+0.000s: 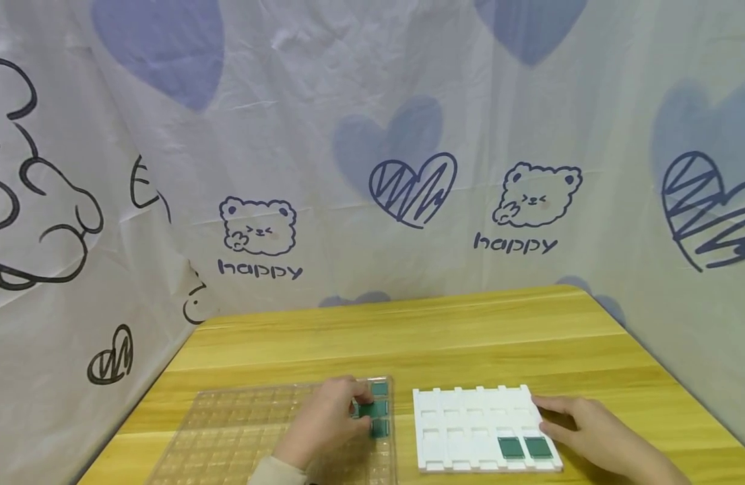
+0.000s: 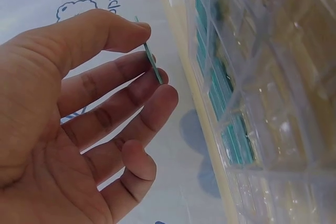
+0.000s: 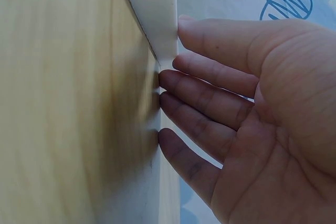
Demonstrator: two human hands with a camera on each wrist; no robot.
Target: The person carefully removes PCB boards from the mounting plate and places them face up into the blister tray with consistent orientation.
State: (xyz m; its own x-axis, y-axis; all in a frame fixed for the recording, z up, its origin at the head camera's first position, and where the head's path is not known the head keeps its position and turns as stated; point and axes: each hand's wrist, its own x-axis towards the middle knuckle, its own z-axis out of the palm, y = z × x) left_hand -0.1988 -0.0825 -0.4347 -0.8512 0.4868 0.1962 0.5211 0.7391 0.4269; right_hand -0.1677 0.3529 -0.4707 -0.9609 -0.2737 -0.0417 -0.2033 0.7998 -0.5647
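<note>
My left hand (image 1: 327, 421) is above the right edge of a clear compartment tray (image 1: 239, 428). In the left wrist view it pinches a thin green square chip (image 2: 152, 62), seen edge-on, between thumb and fingers, apart from the tray. More green chips (image 1: 380, 428) lie in the tray's rightmost column, partly hidden by the hand. My right hand (image 1: 597, 434) is at the right side of a white slotted tray (image 1: 432, 444), its thumb and forefinger touching the edge. The other fingers extend to the table. Two green chips (image 1: 510, 448) sit in the white tray's near right slots.
Both trays stand side by side on a wood-grain table (image 1: 409, 343), with a narrow gap between them. A pale curtain (image 1: 324, 135) printed with hearts and bears hangs behind the table and along its sides.
</note>
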